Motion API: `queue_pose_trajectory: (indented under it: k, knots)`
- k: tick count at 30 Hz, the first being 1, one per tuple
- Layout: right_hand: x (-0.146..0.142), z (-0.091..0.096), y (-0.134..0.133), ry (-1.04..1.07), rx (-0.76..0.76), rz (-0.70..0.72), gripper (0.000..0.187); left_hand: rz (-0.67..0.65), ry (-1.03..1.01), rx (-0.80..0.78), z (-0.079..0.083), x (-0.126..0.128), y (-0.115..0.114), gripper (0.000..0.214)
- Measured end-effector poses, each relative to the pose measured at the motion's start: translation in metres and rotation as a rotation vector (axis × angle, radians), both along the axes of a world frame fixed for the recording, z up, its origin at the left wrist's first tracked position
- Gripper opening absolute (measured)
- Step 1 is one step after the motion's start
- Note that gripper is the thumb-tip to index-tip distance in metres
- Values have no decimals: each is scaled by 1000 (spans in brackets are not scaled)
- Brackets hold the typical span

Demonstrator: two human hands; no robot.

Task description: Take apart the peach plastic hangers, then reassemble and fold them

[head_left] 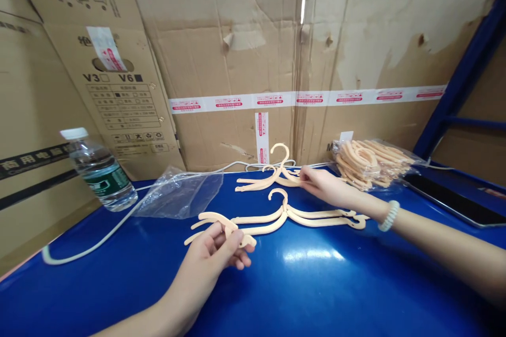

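Observation:
My left hand point(215, 255) is closed round a peach plastic hanger piece point(209, 218) just above the blue table point(300, 289). My right hand point(322, 185), with a white bead bracelet on the wrist, pinches the far peach hanger point(264, 178) near the cardboard wall. Between the two hands a second assembled hanger point(312, 214) lies flat on the table, its hook pointing away from me.
A clear bag of peach hanger parts point(369, 164) lies at the back right, beside a dark flat tablet point(454, 200). An empty clear plastic bag point(179, 195) and a water bottle point(100, 171) sit at the left. A white cable point(98, 239) runs across the table. Cardboard boxes point(245, 52) wall the back.

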State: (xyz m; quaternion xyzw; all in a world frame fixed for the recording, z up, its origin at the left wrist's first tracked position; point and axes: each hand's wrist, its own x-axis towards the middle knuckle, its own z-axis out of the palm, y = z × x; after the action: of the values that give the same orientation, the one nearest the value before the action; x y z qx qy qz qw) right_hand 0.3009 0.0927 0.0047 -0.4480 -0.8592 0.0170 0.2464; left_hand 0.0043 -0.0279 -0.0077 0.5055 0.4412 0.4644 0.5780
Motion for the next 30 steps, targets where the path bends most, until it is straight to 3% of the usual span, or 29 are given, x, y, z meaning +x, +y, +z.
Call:
queue_pose_trajectory:
  k: [5,12,16,20,30]
  knots:
    - [16,18,-35,142,25,-14,12,110,43,64,0,-10,7,37]
    - [24,-10,-69,257,-45,21,17,145,39,38,0,-16,17,38]
    - [20,-16,-78,262,-31,11,15,118,-79,-60,-3,-14,14,40]
    - [17,-14,-83,274,12,26,13,31,-206,-103,-2,-14,8,29]
    - [17,-22,-84,275,38,33,8,-54,-293,-246,4,-16,3,20]
